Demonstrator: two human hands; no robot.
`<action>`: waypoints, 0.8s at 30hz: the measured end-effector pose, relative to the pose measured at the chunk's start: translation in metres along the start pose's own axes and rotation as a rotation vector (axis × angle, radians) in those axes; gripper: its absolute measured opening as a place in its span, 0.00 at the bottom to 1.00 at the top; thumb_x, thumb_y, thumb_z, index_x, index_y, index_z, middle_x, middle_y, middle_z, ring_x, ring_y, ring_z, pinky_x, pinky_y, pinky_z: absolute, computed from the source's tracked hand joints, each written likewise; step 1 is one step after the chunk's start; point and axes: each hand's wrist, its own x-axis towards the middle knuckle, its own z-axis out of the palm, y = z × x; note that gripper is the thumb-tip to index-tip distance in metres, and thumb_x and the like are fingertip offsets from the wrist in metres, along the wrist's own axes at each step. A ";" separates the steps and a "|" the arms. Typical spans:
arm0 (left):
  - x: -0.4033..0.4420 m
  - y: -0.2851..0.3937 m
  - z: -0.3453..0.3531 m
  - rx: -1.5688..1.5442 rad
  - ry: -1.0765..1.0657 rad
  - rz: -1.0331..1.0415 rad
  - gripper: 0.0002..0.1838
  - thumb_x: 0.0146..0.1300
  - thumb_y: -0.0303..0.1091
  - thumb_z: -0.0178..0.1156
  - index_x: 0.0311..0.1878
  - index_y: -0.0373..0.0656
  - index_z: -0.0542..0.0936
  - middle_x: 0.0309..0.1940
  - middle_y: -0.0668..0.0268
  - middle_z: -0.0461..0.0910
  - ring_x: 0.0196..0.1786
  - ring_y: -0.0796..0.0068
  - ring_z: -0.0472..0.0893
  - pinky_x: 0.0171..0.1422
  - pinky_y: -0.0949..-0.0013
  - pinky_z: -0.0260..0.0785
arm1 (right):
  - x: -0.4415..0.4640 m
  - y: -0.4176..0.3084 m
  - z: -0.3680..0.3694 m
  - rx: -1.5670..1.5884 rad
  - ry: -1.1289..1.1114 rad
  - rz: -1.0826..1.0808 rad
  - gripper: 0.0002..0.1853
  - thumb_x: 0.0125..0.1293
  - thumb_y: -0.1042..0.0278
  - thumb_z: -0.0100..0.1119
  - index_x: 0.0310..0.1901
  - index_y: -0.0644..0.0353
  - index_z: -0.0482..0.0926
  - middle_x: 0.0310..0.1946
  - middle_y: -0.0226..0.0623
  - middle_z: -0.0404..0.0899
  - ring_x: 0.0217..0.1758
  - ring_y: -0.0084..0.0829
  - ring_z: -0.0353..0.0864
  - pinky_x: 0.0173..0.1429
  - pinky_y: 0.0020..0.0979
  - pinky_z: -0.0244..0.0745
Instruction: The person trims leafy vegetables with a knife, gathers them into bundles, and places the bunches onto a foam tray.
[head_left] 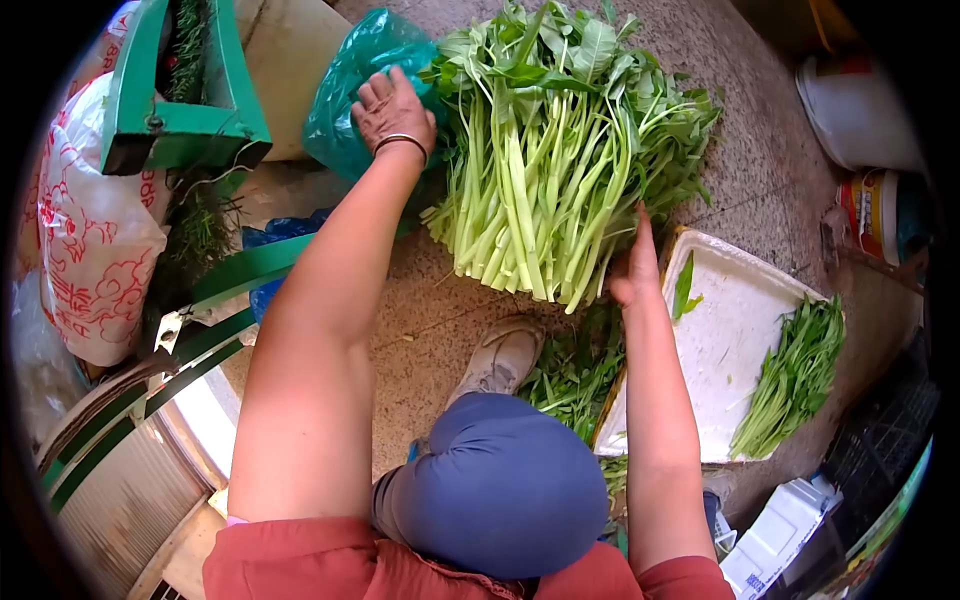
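A large bunch of water spinach (530, 180), with pale green stems and leafy tops, is in front of me. Its cut stem ends point toward me. My right hand (637, 268) presses against the bunch's lower right side, its fingers partly hidden behind the stems. On the other side, my left hand (394, 112), with a bangle at the wrist, has its fingers bent onto a green plastic bag (340, 115). The bag lies beside the bunch's left edge and runs partly behind it.
A white foam tray (715, 365) at right holds a smaller bunch of greens (795, 375) and a loose leaf. More greens (575, 380) lie by my shoe (503, 352). A green frame (190, 125) and a red-printed white bag (100, 230) stand left. A white bucket (860, 110) sits far right.
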 end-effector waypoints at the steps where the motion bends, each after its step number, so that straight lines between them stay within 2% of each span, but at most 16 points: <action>1: -0.003 0.004 -0.001 -0.143 0.168 0.019 0.33 0.46 0.45 0.61 0.54 0.41 0.62 0.48 0.57 0.63 0.55 0.59 0.61 0.56 0.62 0.55 | 0.000 0.002 -0.003 0.016 -0.030 -0.004 0.36 0.58 0.38 0.46 0.62 0.54 0.57 0.60 0.38 0.59 0.61 0.35 0.61 0.63 0.37 0.55; 2: -0.006 0.008 -0.001 -0.284 0.336 0.037 0.32 0.45 0.43 0.61 0.53 0.41 0.62 0.46 0.58 0.62 0.54 0.61 0.61 0.55 0.63 0.56 | -0.001 0.003 -0.005 0.016 -0.026 0.000 0.36 0.58 0.38 0.46 0.62 0.54 0.57 0.60 0.38 0.59 0.61 0.35 0.61 0.63 0.37 0.55; 3: -0.007 0.014 0.002 -0.524 0.583 0.033 0.26 0.46 0.41 0.61 0.48 0.41 0.68 0.40 0.56 0.68 0.48 0.60 0.68 0.50 0.64 0.61 | -0.004 0.002 -0.003 0.012 -0.037 -0.001 0.37 0.55 0.36 0.46 0.61 0.53 0.58 0.61 0.38 0.59 0.62 0.37 0.59 0.64 0.40 0.53; 4: -0.011 0.017 0.005 -0.526 0.579 0.037 0.26 0.46 0.41 0.61 0.48 0.41 0.68 0.40 0.56 0.68 0.48 0.60 0.68 0.50 0.64 0.61 | -0.006 0.002 -0.002 0.008 -0.045 -0.005 0.38 0.53 0.34 0.47 0.60 0.52 0.60 0.61 0.38 0.58 0.63 0.39 0.57 0.64 0.44 0.50; 6: -0.023 0.025 0.009 -1.160 0.104 -0.278 0.20 0.47 0.43 0.62 0.36 0.37 0.73 0.30 0.58 0.75 0.34 0.68 0.74 0.39 0.69 0.66 | 0.000 0.007 -0.010 0.013 0.007 -0.031 0.38 0.53 0.34 0.48 0.60 0.51 0.61 0.61 0.37 0.59 0.62 0.39 0.57 0.64 0.45 0.50; 7: -0.022 0.020 0.017 -1.186 -0.237 -0.388 0.21 0.50 0.49 0.58 0.30 0.35 0.75 0.21 0.61 0.75 0.26 0.69 0.74 0.34 0.69 0.67 | 0.004 0.009 -0.017 0.024 -0.006 -0.017 0.38 0.52 0.33 0.48 0.59 0.51 0.61 0.61 0.36 0.59 0.63 0.39 0.57 0.63 0.47 0.50; 8: -0.026 0.021 0.028 -1.063 -0.497 -0.505 0.40 0.50 0.64 0.46 0.47 0.30 0.73 0.44 0.45 0.74 0.45 0.55 0.75 0.51 0.65 0.63 | 0.009 0.011 -0.024 0.022 -0.070 -0.008 0.40 0.51 0.31 0.47 0.60 0.51 0.60 0.62 0.37 0.58 0.64 0.39 0.55 0.64 0.47 0.48; 10: -0.023 0.012 0.083 -1.182 -0.686 -0.525 0.46 0.50 0.70 0.41 0.50 0.29 0.72 0.48 0.50 0.73 0.49 0.58 0.73 0.54 0.66 0.62 | 0.014 0.011 -0.035 0.017 -0.052 0.053 0.43 0.49 0.28 0.46 0.61 0.51 0.58 0.63 0.38 0.55 0.65 0.41 0.53 0.64 0.48 0.46; 12: -0.024 0.009 0.116 -1.517 -0.855 -0.379 0.47 0.50 0.73 0.37 0.50 0.32 0.72 0.50 0.53 0.72 0.51 0.61 0.73 0.55 0.67 0.61 | 0.005 0.005 -0.030 -0.013 -0.030 0.033 0.49 0.46 0.25 0.46 0.64 0.51 0.51 0.65 0.40 0.49 0.65 0.43 0.50 0.63 0.50 0.46; 13: -0.023 0.008 0.117 -1.597 -0.973 -0.376 0.46 0.50 0.73 0.38 0.53 0.36 0.71 0.50 0.55 0.72 0.52 0.64 0.72 0.56 0.67 0.60 | 0.009 0.006 -0.035 0.005 -0.056 0.036 0.50 0.46 0.25 0.47 0.65 0.51 0.50 0.65 0.40 0.49 0.66 0.43 0.50 0.63 0.49 0.47; 15: -0.014 0.018 0.114 -1.774 -1.049 -0.306 0.37 0.55 0.66 0.41 0.51 0.40 0.72 0.44 0.59 0.76 0.44 0.68 0.76 0.49 0.65 0.68 | 0.015 0.003 -0.042 0.000 -0.042 0.053 0.51 0.45 0.26 0.50 0.65 0.51 0.49 0.65 0.40 0.48 0.66 0.42 0.50 0.63 0.49 0.49; 17: -0.015 0.032 0.086 -1.939 -1.167 -0.262 0.29 0.58 0.59 0.44 0.48 0.42 0.74 0.39 0.63 0.78 0.36 0.70 0.79 0.41 0.64 0.73 | 0.014 -0.004 -0.034 -0.029 -0.035 0.062 0.51 0.44 0.27 0.53 0.63 0.54 0.52 0.63 0.39 0.54 0.63 0.39 0.55 0.62 0.46 0.50; 18: -0.014 0.032 0.078 -2.022 -1.332 -0.230 0.29 0.60 0.57 0.42 0.48 0.41 0.73 0.42 0.62 0.77 0.40 0.67 0.78 0.47 0.62 0.71 | 0.015 -0.004 -0.032 -0.043 -0.054 0.092 0.51 0.44 0.27 0.53 0.63 0.55 0.53 0.62 0.40 0.55 0.63 0.40 0.57 0.62 0.47 0.51; 19: -0.009 0.033 0.079 -2.044 -1.391 -0.206 0.29 0.60 0.57 0.42 0.49 0.41 0.73 0.42 0.62 0.77 0.40 0.67 0.78 0.47 0.61 0.71 | 0.011 -0.008 -0.023 0.018 -0.183 0.115 0.48 0.45 0.29 0.54 0.61 0.57 0.58 0.59 0.41 0.60 0.61 0.40 0.60 0.61 0.47 0.55; 20: -0.004 0.038 0.080 -2.036 -1.406 -0.184 0.29 0.60 0.57 0.42 0.49 0.41 0.73 0.42 0.61 0.77 0.40 0.67 0.78 0.47 0.61 0.71 | 0.031 -0.001 -0.026 0.103 -0.202 0.206 0.44 0.47 0.32 0.54 0.58 0.58 0.62 0.55 0.40 0.67 0.57 0.38 0.67 0.59 0.44 0.61; 24: 0.006 0.044 0.088 -1.991 -1.406 -0.163 0.28 0.60 0.57 0.42 0.49 0.41 0.73 0.42 0.61 0.77 0.41 0.66 0.77 0.48 0.61 0.70 | 0.051 0.000 -0.007 0.015 -0.276 0.249 0.37 0.54 0.36 0.49 0.57 0.58 0.63 0.52 0.40 0.70 0.52 0.34 0.72 0.57 0.38 0.66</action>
